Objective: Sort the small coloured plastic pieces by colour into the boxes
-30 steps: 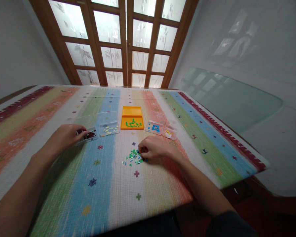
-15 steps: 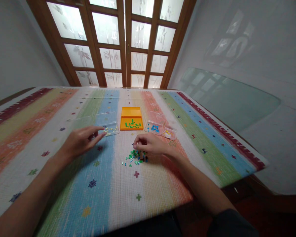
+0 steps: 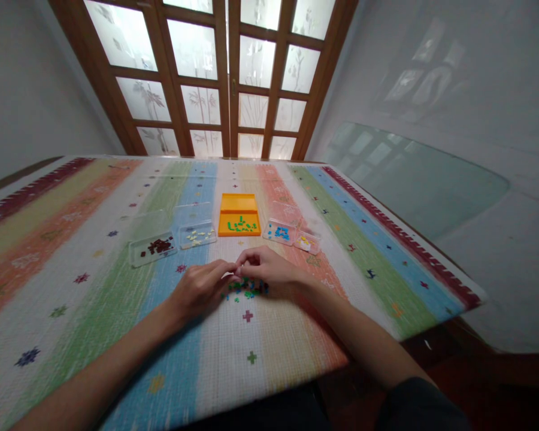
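A loose pile of tiny green, blue and dark pieces [image 3: 249,290] lies on the striped tablecloth near the middle. Over its upper left edge my left hand [image 3: 202,287] meets my right hand [image 3: 267,266], fingertips touching. Both hands have their fingers pinched together; whatever is between them is too small to make out. Just beyond stands an open orange case [image 3: 239,233] with green pieces in it. To its left are a clear box of pale pieces [image 3: 197,234] and a clear box of dark brown pieces [image 3: 153,250].
Right of the orange case sit a clear box with blue pieces [image 3: 279,232] and a smaller one with yellow and white pieces [image 3: 305,242]. The tablecloth's [image 3: 332,383] near edge runs close to my body. Wooden glazed doors stand beyond the table.
My left hand has moved right and nearer, from the pale pieces' box to my right hand, uncovering the brown pieces' box. My right hand has shifted slightly left.
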The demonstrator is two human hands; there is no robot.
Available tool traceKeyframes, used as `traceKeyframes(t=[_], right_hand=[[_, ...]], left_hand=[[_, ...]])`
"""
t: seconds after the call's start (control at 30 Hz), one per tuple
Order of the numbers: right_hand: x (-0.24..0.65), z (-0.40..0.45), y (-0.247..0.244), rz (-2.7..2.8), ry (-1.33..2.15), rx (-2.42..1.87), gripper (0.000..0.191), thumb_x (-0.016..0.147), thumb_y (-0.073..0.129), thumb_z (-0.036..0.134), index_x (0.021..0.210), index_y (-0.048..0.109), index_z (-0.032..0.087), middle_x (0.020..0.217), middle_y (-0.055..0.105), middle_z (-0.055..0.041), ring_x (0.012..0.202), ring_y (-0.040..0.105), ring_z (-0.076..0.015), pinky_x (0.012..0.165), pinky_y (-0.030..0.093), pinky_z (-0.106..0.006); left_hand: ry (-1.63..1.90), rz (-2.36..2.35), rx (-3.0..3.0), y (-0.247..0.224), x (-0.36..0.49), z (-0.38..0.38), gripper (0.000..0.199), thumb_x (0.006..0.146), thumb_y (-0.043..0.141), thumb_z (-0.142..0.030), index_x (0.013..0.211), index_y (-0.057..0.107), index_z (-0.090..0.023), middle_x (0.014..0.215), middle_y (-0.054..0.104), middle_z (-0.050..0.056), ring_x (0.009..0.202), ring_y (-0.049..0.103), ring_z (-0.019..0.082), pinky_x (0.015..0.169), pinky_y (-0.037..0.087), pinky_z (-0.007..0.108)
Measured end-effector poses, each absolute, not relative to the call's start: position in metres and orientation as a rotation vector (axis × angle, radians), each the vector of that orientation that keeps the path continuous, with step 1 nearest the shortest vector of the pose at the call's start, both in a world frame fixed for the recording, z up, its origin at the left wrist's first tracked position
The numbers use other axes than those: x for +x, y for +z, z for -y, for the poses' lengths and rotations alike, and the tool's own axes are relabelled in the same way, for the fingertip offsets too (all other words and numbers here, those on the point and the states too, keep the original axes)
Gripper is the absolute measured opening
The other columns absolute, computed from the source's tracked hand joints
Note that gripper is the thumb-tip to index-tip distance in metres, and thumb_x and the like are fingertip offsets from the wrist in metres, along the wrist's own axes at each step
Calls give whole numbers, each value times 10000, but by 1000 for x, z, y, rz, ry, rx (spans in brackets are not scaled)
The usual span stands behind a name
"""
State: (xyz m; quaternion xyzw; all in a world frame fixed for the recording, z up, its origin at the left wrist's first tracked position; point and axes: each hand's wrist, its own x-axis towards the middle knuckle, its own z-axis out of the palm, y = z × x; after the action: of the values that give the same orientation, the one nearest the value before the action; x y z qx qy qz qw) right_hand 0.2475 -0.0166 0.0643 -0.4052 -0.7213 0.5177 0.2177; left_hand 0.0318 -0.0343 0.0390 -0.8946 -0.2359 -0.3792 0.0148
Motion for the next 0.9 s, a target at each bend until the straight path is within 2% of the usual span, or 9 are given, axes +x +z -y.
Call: traceKeyframes(t=[0.1, 0.27, 0.37, 0.5, 0.7, 0.9], right_hand=[[247, 15, 64, 2006, 1411, -1115, 156, 882, 651, 271, 894, 729, 137, 665, 607, 19, 600, 504, -98, 572, 398, -230], [255, 6, 67, 2015, 1145, -1165, 162, 871, 593, 182, 924, 743, 150, 888, 725, -42, 765, 602, -129, 722, 462, -260], [265, 0, 66, 2109, 983, -1217, 190, 859, 570, 153, 941, 741, 144, 835, 712, -26, 714, 585, -118, 682, 442, -246], [272, -2, 67, 2299, 854, -1259, 163, 846, 610, 138, 924, 754, 135, 728, 670, -1, 649, 558, -100, 632, 400, -220], [270, 3, 74, 2483, 825, -1302, 217, 827, 658, 93, 997, 781, 145, 760, 708, -28, 648, 581, -116, 611, 405, -225], [264, 8, 71, 2594, 773, -1148, 205, 876, 670, 164, 1048, 782, 157, 857, 729, -56, 729, 614, -141, 710, 457, -256]], left_hand=[[-1213, 792, -2751, 38, 32, 33, 72, 1006, 552, -211, 996, 614, -177, 784, 733, 13, 598, 672, 118, 534, 499, 213], [-1242, 902, -2634, 39, 23, 21, 97, 992, 551, -187, 960, 642, -187, 794, 721, 21, 638, 664, 139, 596, 526, 249], [-1244, 1077, -2490, 43, 8, 5, 134, 983, 551, -199, 933, 675, -204, 852, 715, 46, 748, 672, 184, 686, 543, 309], [-1215, 1244, -2353, 45, -15, -17, 163, 968, 558, -234, 933, 717, -228, 848, 695, 66, 799, 642, 228, 730, 523, 353], [-1054, 1342, -2277, 35, -27, -31, 268, 961, 491, -297, 1031, 738, -219, 886, 682, 104, 840, 607, 274, 805, 515, 430], [-932, 1408, -2278, 26, -25, -32, 343, 935, 482, -359, 1059, 749, -184, 945, 704, 145, 905, 592, 310, 834, 498, 474]])
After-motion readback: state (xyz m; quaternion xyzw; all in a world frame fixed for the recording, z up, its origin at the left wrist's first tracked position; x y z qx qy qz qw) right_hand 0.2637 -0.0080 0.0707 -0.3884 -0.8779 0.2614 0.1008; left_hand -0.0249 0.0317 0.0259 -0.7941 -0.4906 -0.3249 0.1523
